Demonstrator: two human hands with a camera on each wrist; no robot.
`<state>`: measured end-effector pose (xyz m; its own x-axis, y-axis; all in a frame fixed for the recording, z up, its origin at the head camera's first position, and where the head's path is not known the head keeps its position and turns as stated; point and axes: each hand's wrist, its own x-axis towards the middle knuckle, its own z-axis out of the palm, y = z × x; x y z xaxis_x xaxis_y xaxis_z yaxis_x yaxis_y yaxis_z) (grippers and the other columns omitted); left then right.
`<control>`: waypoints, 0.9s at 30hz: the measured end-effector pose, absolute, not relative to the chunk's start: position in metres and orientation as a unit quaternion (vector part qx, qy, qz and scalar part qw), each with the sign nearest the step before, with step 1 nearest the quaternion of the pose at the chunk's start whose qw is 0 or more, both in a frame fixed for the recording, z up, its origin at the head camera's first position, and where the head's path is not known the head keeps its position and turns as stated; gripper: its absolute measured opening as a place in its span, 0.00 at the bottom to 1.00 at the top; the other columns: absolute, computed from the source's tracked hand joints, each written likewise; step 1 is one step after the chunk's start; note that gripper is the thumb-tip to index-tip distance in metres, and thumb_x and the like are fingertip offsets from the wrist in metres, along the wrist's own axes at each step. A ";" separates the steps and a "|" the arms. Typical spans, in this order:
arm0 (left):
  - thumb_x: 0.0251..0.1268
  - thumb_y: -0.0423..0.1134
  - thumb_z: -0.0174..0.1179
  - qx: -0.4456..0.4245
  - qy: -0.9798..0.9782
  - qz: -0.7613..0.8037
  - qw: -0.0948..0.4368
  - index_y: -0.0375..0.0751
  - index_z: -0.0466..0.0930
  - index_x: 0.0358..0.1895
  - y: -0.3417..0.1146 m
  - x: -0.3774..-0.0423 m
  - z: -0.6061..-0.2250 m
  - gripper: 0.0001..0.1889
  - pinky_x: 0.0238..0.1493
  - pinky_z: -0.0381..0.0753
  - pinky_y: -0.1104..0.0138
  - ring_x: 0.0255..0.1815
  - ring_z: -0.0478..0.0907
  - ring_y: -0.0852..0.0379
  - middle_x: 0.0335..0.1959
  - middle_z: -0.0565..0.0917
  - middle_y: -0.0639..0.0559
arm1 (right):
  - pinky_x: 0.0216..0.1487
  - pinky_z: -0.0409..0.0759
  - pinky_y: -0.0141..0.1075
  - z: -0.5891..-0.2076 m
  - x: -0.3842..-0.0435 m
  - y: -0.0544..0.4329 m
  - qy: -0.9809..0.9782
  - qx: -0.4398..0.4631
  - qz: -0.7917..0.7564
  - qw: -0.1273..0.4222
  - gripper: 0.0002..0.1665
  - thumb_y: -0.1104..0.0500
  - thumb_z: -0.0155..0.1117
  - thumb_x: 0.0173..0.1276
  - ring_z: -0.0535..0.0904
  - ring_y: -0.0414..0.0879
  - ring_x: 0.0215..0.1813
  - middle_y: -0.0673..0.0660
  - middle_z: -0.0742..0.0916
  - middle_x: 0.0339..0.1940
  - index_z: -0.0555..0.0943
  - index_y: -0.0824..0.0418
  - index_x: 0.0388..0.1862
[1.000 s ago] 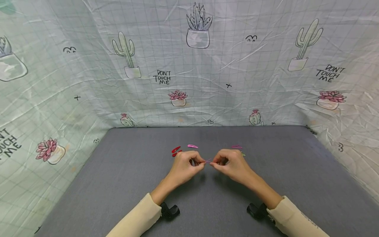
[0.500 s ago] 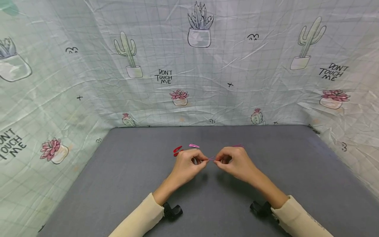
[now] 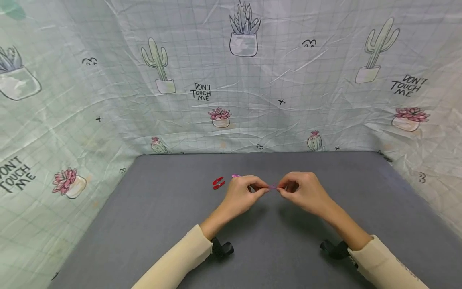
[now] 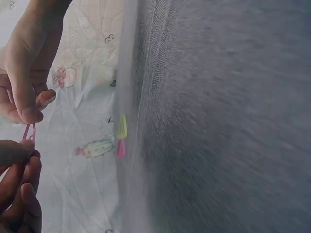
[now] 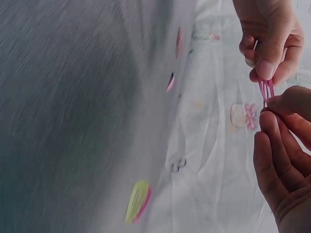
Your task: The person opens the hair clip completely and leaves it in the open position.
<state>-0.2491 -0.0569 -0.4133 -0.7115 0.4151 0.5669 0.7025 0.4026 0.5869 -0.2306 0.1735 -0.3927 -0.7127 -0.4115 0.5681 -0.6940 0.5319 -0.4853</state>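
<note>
A pinkish-purple snap hair clip (image 3: pixel 272 187) is held above the table between my two hands, its arms spread apart in the right wrist view. My left hand (image 3: pixel 245 192) pinches one end with thumb and fingertips. From the other side, my right hand (image 3: pixel 304 190) pinches the opposite end the same way. The fingertips of both hands are close together and cover the clip's ends. Behind the left hand, a pink clip (image 3: pixel 235 176) is partly hidden.
Two red hair clips (image 3: pixel 218 185) lie on the grey table (image 3: pixel 162 224), left of the hands. A yellow-green clip (image 4: pixel 122 126) lies beside another pink clip (image 4: pixel 121 148); the right hand hides both in the head view. A cactus-print cloth (image 3: pixel 187 132) stands behind the table.
Both hands have moved together to the right and slightly away, still pinching the clip. The red clips are now uncovered, while the pink clip behind the left hand is more covered.
</note>
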 end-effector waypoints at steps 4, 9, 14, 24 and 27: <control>0.67 0.34 0.69 -0.345 -0.832 -0.412 0.139 0.44 0.93 0.40 -0.038 -0.256 -0.412 0.05 0.36 0.82 0.75 0.32 0.85 0.65 0.35 0.92 0.54 | 0.27 0.80 0.30 -0.397 -0.234 0.193 -0.868 0.303 0.339 0.201 0.11 0.71 0.77 0.57 0.78 0.30 0.25 0.46 0.88 0.28 0.88 0.55 0.30; 0.67 0.35 0.67 -0.333 -0.857 -0.379 0.107 0.47 0.93 0.41 -0.015 -0.264 -0.415 0.06 0.34 0.77 0.78 0.32 0.84 0.68 0.35 0.92 0.57 | 0.27 0.80 0.31 -0.404 -0.238 0.214 -0.884 0.277 0.327 0.186 0.09 0.70 0.76 0.59 0.79 0.30 0.25 0.46 0.89 0.27 0.89 0.56 0.30; 0.66 0.38 0.69 -0.319 -0.877 -0.351 0.076 0.52 0.93 0.40 0.008 -0.273 -0.419 0.05 0.30 0.73 0.79 0.28 0.79 0.74 0.33 0.91 0.61 | 0.26 0.78 0.31 -0.410 -0.241 0.232 -0.905 0.245 0.314 0.152 0.05 0.68 0.75 0.61 0.79 0.31 0.25 0.47 0.88 0.26 0.89 0.58 0.30; 0.64 0.37 0.69 -0.302 -0.907 -0.292 0.031 0.53 0.93 0.38 0.033 -0.288 -0.430 0.06 0.28 0.71 0.76 0.27 0.77 0.72 0.31 0.91 0.63 | 0.29 0.77 0.31 -0.421 -0.254 0.248 -0.935 0.210 0.273 0.088 0.03 0.64 0.75 0.62 0.80 0.34 0.26 0.47 0.89 0.26 0.89 0.58 0.30; 0.63 0.37 0.69 -0.298 -0.914 -0.275 0.026 0.54 0.94 0.38 0.037 -0.291 -0.432 0.06 0.28 0.71 0.76 0.29 0.79 0.71 0.30 0.90 0.64 | 0.28 0.76 0.32 -0.425 -0.257 0.249 -0.939 0.204 0.264 0.081 0.03 0.64 0.75 0.61 0.78 0.34 0.25 0.46 0.88 0.24 0.89 0.57 0.29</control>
